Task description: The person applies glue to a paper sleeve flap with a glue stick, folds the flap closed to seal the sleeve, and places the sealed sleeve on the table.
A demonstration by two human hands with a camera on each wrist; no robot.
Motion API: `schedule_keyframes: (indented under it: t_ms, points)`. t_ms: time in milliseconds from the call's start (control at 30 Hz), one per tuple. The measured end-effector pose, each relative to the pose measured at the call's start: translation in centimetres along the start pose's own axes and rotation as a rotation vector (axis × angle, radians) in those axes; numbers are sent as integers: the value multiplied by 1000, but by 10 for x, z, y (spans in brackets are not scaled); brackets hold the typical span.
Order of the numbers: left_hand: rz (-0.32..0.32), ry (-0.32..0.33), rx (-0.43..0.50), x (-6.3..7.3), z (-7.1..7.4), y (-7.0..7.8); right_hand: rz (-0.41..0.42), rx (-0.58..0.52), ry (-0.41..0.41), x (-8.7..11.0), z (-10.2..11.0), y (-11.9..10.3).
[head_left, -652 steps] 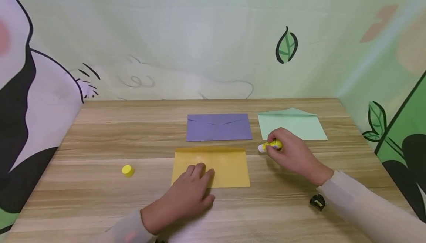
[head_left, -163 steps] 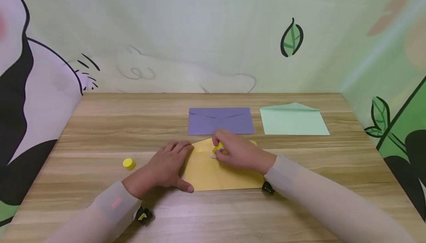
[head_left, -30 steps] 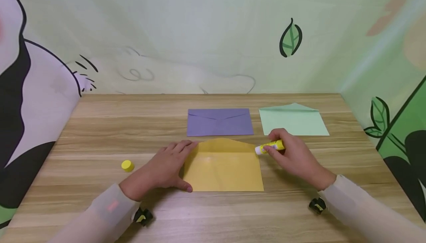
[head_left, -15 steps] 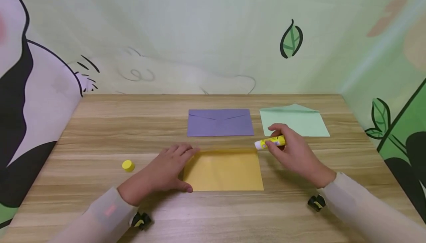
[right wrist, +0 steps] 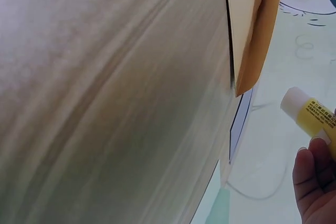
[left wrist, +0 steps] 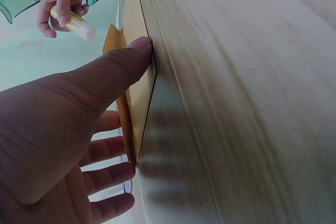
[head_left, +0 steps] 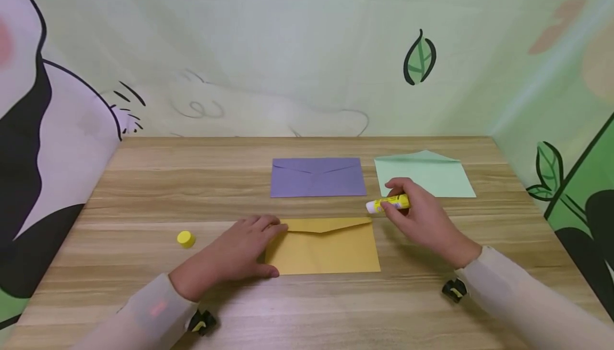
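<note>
Sealing seems the current step: the left hand [head_left: 240,246], spread wide, touches the yellow envelope [head_left: 328,254] on the counter [head_left: 158,185], the right hand [head_left: 424,214] grips a glue stick [head_left: 394,202], and the loosely folded flap [head_left: 321,225] likely needs pressing flat

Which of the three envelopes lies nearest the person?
The yellow envelope, alone in front, its flap bent forward; the purple envelope and mint-green envelope lie side by side farther back.

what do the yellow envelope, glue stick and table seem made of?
Yellow envelope: matte paper, judging by its thin, folded flap.
Glue stick: probably smooth plastic, from its rigid printed tube.
Table: wood or printed laminate, softly shiny; grain shows either way.
</note>
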State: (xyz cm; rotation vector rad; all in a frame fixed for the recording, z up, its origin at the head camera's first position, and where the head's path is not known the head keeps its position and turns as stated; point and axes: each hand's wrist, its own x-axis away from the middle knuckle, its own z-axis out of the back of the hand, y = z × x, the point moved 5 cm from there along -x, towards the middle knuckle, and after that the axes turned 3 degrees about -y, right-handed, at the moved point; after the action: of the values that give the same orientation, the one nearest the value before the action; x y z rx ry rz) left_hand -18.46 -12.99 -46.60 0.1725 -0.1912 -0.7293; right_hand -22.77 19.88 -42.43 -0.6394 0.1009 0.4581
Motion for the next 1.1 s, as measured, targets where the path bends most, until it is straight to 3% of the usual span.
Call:
schedule_keyframes:
  t_ms: [200, 500, 700, 1100]
  points:
    - [22, -31, 1, 1, -1, -1, 5, -11, -5, 2, -2, 1]
    - [6, -53, -3, 1, -1, 2, 25, -5, 5, 4, -1, 0]
    - [-20, -25, -73, -6, 0, 9, 16, -13, -2, 5, -3, 2]
    - [-3, 2, -77, -20, 4, 11, 33, -3, 5, 7, -3, 2]
